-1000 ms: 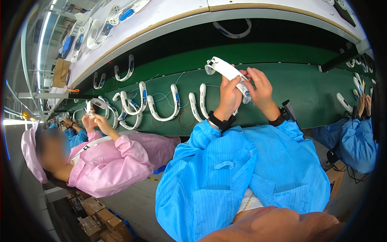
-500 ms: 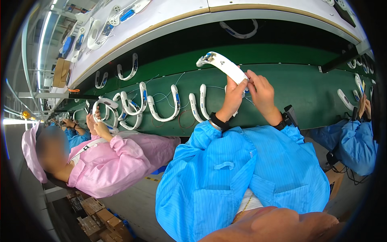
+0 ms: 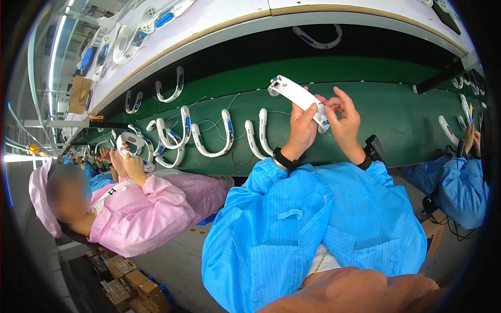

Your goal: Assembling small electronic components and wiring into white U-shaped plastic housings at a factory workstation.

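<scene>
My left hand [image 3: 301,128] is closed around a white curved housing [image 3: 298,95], thumb on its face, held above the green work surface [image 3: 386,120]. At the housing's far end, small electronic parts [image 3: 276,81] show. Its near end [image 3: 322,123] has a whitish-grey fitting, partly hidden by fingers. My right hand [image 3: 345,125] is at that near end, its thumb and bent fingers against the edge and one finger raised. Left of my hands, white U-shaped neckbands [image 3: 213,153] with blue parts inside lie on the green surface, thin wires near them.
A white shelf [image 3: 229,31] with a wooden edge runs across the back, carrying more white parts. Beneath it, a U-shaped piece [image 3: 319,45] lies on the dark green strip. A co-worker in pink [image 3: 141,208] sits at left; another in blue [image 3: 459,188] is at right.
The housing has turned in my left hand and its near end has come into view. My right fingers have spread somewhat. Pieces on the back strip have shifted right.
</scene>
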The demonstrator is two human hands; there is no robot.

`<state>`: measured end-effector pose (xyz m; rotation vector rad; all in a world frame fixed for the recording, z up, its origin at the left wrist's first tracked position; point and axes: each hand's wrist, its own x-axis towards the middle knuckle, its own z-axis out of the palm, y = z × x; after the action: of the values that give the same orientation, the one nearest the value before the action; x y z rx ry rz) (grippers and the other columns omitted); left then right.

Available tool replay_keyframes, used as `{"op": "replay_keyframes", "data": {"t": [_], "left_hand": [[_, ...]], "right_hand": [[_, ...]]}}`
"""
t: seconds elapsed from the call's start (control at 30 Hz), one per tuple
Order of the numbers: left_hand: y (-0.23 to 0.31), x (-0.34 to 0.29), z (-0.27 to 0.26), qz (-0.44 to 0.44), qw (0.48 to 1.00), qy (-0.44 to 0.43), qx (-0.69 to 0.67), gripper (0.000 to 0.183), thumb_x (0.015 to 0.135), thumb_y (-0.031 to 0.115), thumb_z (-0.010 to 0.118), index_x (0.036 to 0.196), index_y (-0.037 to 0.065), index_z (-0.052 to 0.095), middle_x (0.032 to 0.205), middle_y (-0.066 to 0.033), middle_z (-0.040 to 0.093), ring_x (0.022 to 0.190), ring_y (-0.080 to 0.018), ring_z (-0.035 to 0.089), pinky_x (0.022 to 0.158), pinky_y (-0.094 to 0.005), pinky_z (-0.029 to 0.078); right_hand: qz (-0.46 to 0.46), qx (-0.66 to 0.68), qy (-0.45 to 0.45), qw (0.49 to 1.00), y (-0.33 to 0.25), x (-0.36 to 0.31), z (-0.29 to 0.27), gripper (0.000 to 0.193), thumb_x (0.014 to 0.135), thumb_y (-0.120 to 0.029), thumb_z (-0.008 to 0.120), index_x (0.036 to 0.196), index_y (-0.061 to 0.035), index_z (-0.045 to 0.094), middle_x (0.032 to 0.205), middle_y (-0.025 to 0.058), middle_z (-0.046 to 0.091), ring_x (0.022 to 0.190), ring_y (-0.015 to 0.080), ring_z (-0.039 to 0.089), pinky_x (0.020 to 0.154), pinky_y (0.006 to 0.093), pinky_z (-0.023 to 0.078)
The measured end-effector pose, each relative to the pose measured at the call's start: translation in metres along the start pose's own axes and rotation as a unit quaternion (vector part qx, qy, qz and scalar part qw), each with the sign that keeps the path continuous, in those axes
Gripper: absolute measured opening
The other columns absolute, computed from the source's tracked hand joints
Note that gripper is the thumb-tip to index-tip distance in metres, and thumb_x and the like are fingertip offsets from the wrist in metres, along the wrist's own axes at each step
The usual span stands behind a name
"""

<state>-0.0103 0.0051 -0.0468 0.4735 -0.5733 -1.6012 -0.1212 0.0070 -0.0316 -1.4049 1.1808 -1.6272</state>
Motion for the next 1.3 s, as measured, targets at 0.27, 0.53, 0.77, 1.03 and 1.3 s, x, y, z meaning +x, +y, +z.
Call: {"op": "replay_keyframes", "data": {"t": [0.27,0.53,0.77,1.03,1.3], "left_hand": [[0.003,-0.001,0.008,-0.007,0.999,-0.006,-0.047,0.048,0.093,0.005,0.045,0.137,0.009,0.026,0.118,-0.0152,0.051,0.110,-0.0242,0.050,0.098,-0.0418,0.040],[0.004,0.001,0.006,-0.005,0.999,-0.022,-0.026,0.049,0.094,0.003,0.042,0.138,0.009,0.024,0.120,-0.0145,0.051,0.114,-0.0236,0.049,0.100,-0.0413,0.038],[0.007,0.004,0.004,-0.028,0.999,0.001,0.038,0.052,0.093,0.002,0.044,0.139,0.008,0.020,0.121,-0.0148,0.049,0.113,-0.0233,0.049,0.100,-0.0400,0.039],[0.005,0.004,-0.004,0.005,0.991,-0.015,0.135,0.056,0.091,0.001,0.043,0.140,0.006,0.016,0.121,-0.0137,0.048,0.112,-0.0203,0.051,0.097,-0.0367,0.041],[0.006,0.006,-0.012,0.044,0.974,-0.037,0.217,0.055,0.090,0.000,0.043,0.139,0.005,0.019,0.120,-0.0146,0.050,0.112,-0.0185,0.050,0.095,-0.0329,0.041]], "right_hand": [[-0.193,-0.208,-0.038,0.958,-0.008,0.002,-0.002,0.047,0.074,0.011,0.062,0.119,0.0006,0.055,0.079,0.0083,0.063,0.065,0.0147,0.059,0.055,0.0266,0.049],[-0.205,-0.243,-0.018,0.948,-0.005,0.009,0.003,0.047,0.071,0.010,0.065,0.117,0.0003,0.057,0.078,0.0079,0.063,0.062,0.0215,0.058,0.054,0.0312,0.046],[-0.220,-0.234,-0.044,0.946,-0.006,0.015,0.003,0.047,0.073,0.009,0.063,0.119,-0.0008,0.056,0.084,0.0104,0.065,0.071,0.0239,0.063,0.059,0.0314,0.050],[-0.106,-0.114,-0.087,0.984,-0.009,0.012,0.003,0.046,0.075,0.010,0.060,0.119,-0.0004,0.055,0.096,0.0133,0.064,0.080,0.0225,0.066,0.067,0.0295,0.053],[-0.130,-0.147,-0.130,0.972,-0.009,0.022,0.001,0.039,0.075,0.008,0.062,0.113,-0.0002,0.058,0.090,0.0118,0.063,0.078,0.0203,0.065,0.065,0.0294,0.053]]}}
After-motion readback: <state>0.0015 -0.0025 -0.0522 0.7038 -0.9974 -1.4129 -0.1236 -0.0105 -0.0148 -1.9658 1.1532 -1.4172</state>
